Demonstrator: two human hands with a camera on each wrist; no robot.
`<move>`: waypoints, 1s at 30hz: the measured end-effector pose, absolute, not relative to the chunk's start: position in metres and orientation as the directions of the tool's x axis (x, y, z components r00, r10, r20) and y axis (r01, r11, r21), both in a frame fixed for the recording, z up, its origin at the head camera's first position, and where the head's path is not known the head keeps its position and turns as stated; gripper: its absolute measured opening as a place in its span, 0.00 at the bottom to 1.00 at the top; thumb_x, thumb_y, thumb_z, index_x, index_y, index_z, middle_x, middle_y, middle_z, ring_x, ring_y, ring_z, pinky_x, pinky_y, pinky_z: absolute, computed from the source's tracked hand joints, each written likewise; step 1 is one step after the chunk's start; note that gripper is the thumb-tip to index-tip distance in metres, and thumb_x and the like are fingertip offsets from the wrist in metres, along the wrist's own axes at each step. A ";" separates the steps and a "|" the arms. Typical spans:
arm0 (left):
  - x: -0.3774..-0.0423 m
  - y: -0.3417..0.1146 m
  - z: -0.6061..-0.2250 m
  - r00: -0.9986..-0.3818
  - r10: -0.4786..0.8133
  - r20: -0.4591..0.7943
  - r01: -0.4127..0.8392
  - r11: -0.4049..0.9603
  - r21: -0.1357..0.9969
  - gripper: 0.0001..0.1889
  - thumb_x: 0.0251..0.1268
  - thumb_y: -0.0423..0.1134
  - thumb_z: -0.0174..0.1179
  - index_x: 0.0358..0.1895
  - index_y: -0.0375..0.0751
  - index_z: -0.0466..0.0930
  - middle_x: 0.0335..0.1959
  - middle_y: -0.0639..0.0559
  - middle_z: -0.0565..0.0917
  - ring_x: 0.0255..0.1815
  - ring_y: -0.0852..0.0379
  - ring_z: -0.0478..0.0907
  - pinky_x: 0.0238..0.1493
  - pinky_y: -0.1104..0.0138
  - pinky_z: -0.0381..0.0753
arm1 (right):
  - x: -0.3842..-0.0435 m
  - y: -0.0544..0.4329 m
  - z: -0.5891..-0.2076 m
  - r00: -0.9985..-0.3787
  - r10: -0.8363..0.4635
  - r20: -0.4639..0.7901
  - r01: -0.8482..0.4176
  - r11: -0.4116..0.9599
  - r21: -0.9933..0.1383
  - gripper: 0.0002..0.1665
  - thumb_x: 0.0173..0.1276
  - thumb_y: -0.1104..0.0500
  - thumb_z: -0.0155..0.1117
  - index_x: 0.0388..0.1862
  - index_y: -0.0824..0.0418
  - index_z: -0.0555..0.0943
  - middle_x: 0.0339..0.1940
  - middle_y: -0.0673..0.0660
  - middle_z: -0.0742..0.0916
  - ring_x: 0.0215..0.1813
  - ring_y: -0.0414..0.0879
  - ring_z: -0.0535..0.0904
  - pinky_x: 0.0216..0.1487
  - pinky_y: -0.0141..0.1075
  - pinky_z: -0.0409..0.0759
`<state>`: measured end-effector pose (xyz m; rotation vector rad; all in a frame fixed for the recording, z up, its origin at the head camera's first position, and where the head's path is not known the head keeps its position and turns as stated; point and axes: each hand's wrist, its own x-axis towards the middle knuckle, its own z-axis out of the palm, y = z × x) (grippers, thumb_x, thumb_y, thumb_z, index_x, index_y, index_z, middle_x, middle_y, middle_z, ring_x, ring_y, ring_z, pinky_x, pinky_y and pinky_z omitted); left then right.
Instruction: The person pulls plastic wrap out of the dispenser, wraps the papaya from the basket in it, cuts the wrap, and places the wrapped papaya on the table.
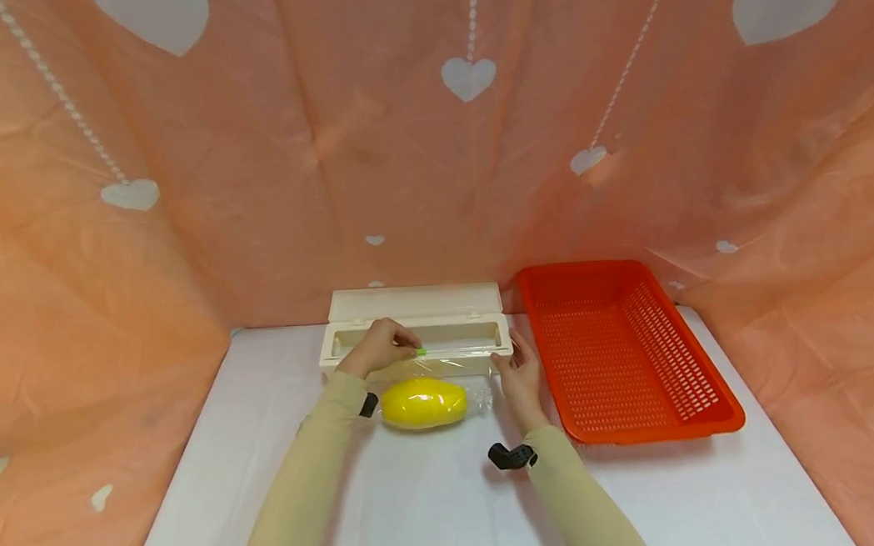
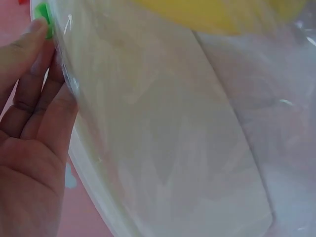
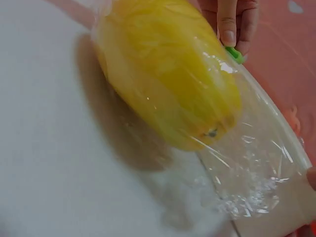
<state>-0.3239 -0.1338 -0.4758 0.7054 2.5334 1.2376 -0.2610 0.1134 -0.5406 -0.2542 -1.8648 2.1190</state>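
Note:
A long cream cling film dispenser point(image 1: 420, 367) stands at the back of the table, its lid point(image 1: 415, 302) raised. My left hand point(image 1: 379, 349) reaches over its front edge and pinches the small green cutter slider point(image 1: 421, 352) between thumb and fingertips. At the dispenser's right end, my right hand point(image 1: 520, 381) grips the corner, thumb in front and fingers along the side. Just before the box lies a yellow melon point(image 1: 424, 403), covered in clear film point(image 3: 247, 192). In the right wrist view this film stretches from the melon up to the dispenser's edge.
A red plastic basket point(image 1: 600, 363) with perforated sides stands right of the dispenser, close by my right hand. White covering lies over the table point(image 1: 421, 508). An orange-pink cloth point(image 1: 400, 158) with pale hearts hangs behind and at both sides.

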 end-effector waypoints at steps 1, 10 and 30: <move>-0.324 -0.134 -0.475 -0.858 0.514 0.008 0.319 0.522 0.791 0.04 0.57 0.25 0.65 0.35 0.33 0.86 0.34 0.47 0.86 0.37 0.52 0.80 0.41 0.64 0.82 | -0.262 0.113 -0.539 -0.938 0.337 0.081 -0.120 -0.094 -0.988 0.34 0.62 0.79 0.57 0.68 0.74 0.63 0.65 0.72 0.70 0.65 0.63 0.67 0.66 0.45 0.66; -0.326 -0.135 -0.474 -0.856 0.516 0.020 0.328 0.513 0.793 0.05 0.58 0.25 0.64 0.37 0.33 0.86 0.34 0.48 0.86 0.38 0.52 0.80 0.41 0.65 0.82 | -0.267 0.123 -0.531 -0.958 0.277 0.068 -0.077 -0.021 -0.997 0.35 0.59 0.80 0.60 0.67 0.73 0.66 0.62 0.72 0.73 0.60 0.66 0.72 0.52 0.33 0.79; -0.320 -0.161 -0.477 -0.857 0.510 0.078 0.388 0.537 0.749 0.06 0.57 0.24 0.65 0.38 0.29 0.85 0.34 0.45 0.85 0.39 0.48 0.81 0.46 0.60 0.82 | -0.264 0.121 -0.534 -0.956 0.293 0.009 -0.017 -0.024 -1.000 0.33 0.60 0.77 0.62 0.65 0.72 0.68 0.60 0.72 0.75 0.54 0.63 0.75 0.41 0.24 0.79</move>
